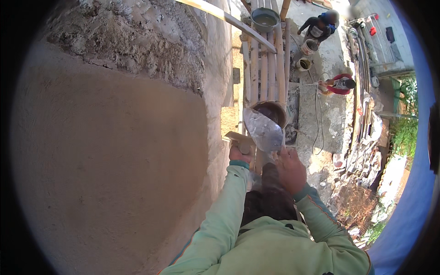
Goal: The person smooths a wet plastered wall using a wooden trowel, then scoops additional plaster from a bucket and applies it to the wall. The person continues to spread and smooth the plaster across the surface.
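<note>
Bamboo poles laid lengthwise form a narrow scaffold platform beside a wall, carrying a round grey basin of murky liquid at its far end and, nearer, a wide-mouthed mortar bucket, dark inside. A pale timber angles over the poles; whether it rests on them is unclear. Below, the concrete ground bears a pail and a thin, looping hose.

A person in dark sleeves is beside a bucket; another person wears red. A thin cable loops over the ground; green plants show rightward.
</note>
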Motion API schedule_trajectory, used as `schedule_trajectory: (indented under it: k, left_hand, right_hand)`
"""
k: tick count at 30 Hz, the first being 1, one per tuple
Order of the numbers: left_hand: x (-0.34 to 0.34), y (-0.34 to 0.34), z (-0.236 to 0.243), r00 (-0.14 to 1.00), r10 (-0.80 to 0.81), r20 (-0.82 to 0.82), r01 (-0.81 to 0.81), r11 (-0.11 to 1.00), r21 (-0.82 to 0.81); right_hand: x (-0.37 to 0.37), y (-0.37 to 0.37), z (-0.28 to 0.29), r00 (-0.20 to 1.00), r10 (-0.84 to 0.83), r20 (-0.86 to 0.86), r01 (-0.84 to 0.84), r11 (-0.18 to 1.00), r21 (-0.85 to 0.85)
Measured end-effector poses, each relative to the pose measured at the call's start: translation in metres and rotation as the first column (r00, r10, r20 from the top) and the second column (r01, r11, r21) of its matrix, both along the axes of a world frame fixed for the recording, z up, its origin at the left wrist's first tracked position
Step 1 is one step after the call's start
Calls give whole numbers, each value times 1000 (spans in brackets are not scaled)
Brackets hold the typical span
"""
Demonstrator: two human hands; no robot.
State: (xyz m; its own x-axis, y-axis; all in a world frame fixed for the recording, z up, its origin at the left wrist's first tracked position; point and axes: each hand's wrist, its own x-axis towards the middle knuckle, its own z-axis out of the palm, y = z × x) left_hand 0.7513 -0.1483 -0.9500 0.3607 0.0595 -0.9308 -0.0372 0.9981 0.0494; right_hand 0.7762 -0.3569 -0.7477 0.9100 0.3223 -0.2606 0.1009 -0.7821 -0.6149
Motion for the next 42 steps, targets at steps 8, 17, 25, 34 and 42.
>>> schedule_trajectory:
  k: [8,17,25,34,42]
  left_hand:
    - [19,18,20,984,157,-85,-159,987,-19]
    - [-11,35,59,917,289,275,-97,830,-550]
    - [1,-1,88,959,-23,282,62,990,-130]
    - [-43,7,84,848,19,529,181,929,-323]
    - [-57,12,125,867,56,494,143,924,-355]
  right_hand:
    - [-1,-50,-37,986,8,169,9,995,-103]
    - [-47,-27,-43,585,-104,-805,687,591,423]
    - [-49,1,10,900,103,-424,171,812,559]
    - [-48,-20,-178,747,-157,-646,469,814,344]
    - [-22,-53,-320,781,-336,-526,490,852,185]
